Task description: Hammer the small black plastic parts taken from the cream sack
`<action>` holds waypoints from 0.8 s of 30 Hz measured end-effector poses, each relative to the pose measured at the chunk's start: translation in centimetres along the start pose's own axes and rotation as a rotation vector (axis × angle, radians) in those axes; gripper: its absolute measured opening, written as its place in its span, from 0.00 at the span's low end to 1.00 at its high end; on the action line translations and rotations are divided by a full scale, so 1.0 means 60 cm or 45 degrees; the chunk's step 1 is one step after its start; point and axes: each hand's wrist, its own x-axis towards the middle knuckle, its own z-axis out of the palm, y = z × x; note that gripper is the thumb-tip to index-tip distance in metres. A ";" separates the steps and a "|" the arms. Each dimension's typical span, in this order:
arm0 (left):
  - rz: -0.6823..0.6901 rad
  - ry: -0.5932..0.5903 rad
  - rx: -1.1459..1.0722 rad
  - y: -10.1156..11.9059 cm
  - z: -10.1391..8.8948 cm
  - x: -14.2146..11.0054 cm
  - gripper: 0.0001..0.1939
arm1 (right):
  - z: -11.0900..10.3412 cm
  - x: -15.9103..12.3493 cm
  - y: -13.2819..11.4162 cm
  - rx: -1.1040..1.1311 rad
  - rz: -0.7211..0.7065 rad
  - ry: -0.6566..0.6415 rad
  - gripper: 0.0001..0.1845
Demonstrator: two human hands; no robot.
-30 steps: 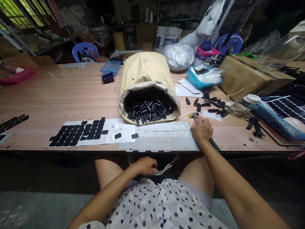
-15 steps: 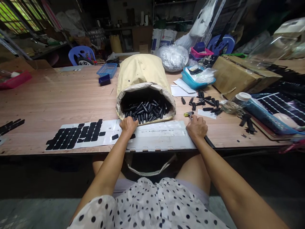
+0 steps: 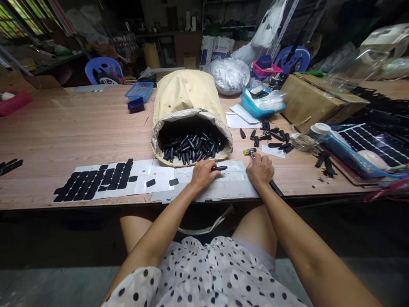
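My left hand is closed on one end of a black tapered plastic piece, whose other end points right, low over the grey board. My right hand is wrapped round a hammer. Its small head has a yellow face, and a black handle comes out below the hand. Just behind my left hand, a cream sack lies on its side with its mouth towards me. Many similar black pieces fill the mouth.
Black rounded stickers lie in rows on white sheets at the left. Loose black pieces are scattered on the right, near a teal basket and a cardboard box. A small navy tray stands left of the sack.
My left hand has moved right from the sack's front lip to the board, and a black piece now shows in its fingers. The right hand keeps its hold on the hammer.
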 end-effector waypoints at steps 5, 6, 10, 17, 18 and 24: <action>-0.052 -0.030 -0.002 0.000 0.045 0.028 0.05 | -0.008 -0.001 -0.006 0.007 0.045 -0.065 0.20; -0.055 -0.026 -0.008 -0.003 0.046 0.029 0.05 | -0.008 0.001 -0.005 0.020 0.050 -0.071 0.20; -0.071 -0.051 -0.049 -0.008 0.045 0.027 0.06 | -0.014 0.009 0.004 0.131 0.102 -0.108 0.20; -0.054 -0.048 -0.067 -0.006 0.047 0.026 0.07 | -0.047 -0.044 0.004 0.705 -0.083 -0.008 0.22; -0.048 -0.046 -0.065 -0.006 0.048 0.026 0.07 | -0.052 -0.059 -0.001 0.791 -0.149 -0.026 0.22; -0.014 0.002 -0.074 -0.012 0.055 0.027 0.07 | -0.063 -0.115 -0.023 0.892 -0.329 -0.028 0.19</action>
